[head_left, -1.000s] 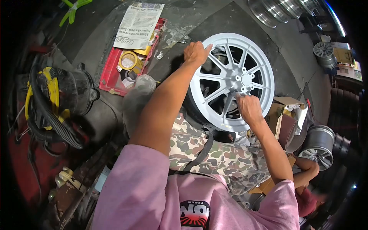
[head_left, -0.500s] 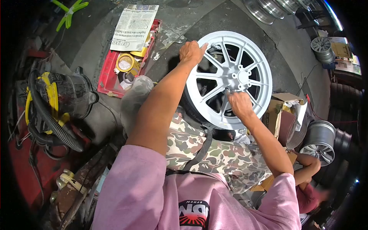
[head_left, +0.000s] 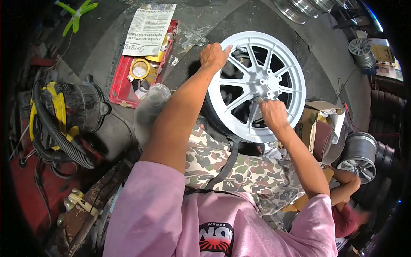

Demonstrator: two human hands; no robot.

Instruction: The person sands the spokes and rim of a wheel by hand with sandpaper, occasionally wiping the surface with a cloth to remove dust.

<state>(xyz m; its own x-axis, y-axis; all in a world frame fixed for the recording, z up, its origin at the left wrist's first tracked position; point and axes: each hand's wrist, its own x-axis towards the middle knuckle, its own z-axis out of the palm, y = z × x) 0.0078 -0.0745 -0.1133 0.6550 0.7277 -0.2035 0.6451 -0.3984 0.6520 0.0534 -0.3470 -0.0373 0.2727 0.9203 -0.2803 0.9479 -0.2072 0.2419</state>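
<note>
Newspaper (head_left: 149, 29), masthead unreadable; matte white multi-spoke wheel (head_left: 287, 64), left hand (head_left: 214, 56) clasping rim, right hand (head_left: 274, 113) pinched at spoke.

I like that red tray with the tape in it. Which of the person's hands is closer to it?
Left. The left hand grips the white wheel's rim on the side facing the red tray. The right hand presses on a spoke near the hub, farther away.

You have one view only, from the camera on your head. It looks steeply down over your pink-shirted chest, close to the pale grey spoked alloy wheel (head_left: 257, 85) at arm's length, with the dark workshop floor (head_left: 252, 21) curving away around it.
</note>
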